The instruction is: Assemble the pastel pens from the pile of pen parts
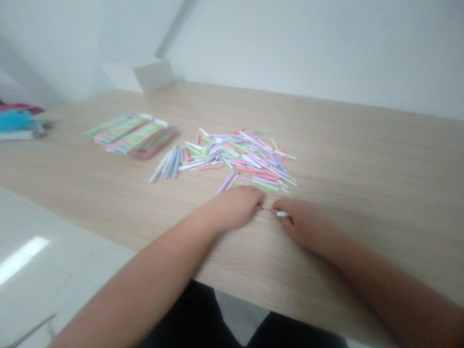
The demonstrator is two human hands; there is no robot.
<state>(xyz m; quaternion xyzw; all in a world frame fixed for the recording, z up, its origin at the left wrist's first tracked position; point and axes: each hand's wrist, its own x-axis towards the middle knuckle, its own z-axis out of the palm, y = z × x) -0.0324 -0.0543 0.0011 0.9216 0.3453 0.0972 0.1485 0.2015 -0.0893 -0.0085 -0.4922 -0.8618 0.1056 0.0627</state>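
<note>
Gripping white stick (282, 213) in right hand (303, 220), apparently pinching thin dark strand (266, 209) with left hand (241, 205), over counter (355, 154), near pile of pastel sticks (250, 157). Seemingly mid-joining or mid-pulling; cannot tell which. Probably calls for steady pinch next.

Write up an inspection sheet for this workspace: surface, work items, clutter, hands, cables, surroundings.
Surface: pale wood-grain table.
Work items: small white piece and thin dark piece at the hands; loose pile of pastel sticks beyond them; group of blue and white sticks left of the pile.
Clutter: printed packs farther left; white card or box near the wall; blue item at left edge, too blurred to identify.
Hands: left hand closed at the thin dark piece's left end; right hand closed around the white piece.
Cables: nothing seen for certain.
Surroundings: pale wall; glossy tiled floor, lower left.
</note>
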